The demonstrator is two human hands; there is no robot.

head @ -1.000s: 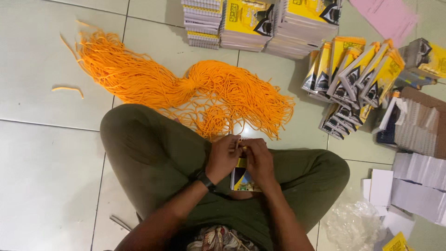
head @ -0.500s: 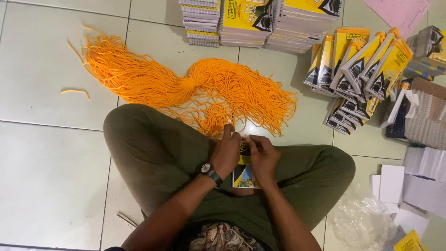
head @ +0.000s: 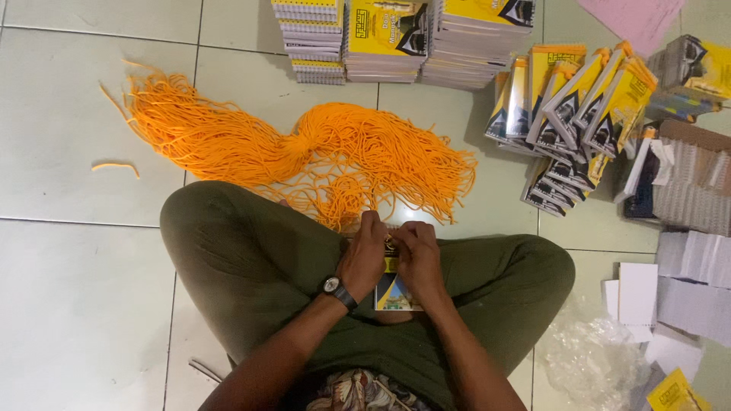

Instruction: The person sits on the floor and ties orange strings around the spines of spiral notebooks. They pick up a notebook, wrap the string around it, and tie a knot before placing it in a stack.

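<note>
Both hands pinched on the top edge of a small booklet in the lap

Since a moment ago the left hand [head: 364, 259] and right hand [head: 417, 260] have closed together on the yellow spiral-bound booklet [head: 394, 291], fingertips touching at its binding: fine work there. Just beyond the grip lies a loose heap of thin orange cords [head: 304, 156]; farther out, glossy booklet stacks [head: 396, 38]

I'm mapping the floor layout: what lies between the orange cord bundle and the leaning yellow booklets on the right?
In the head view, only bare pale floor tile separates the orange cord bundle from the leaning yellow booklets.
</note>
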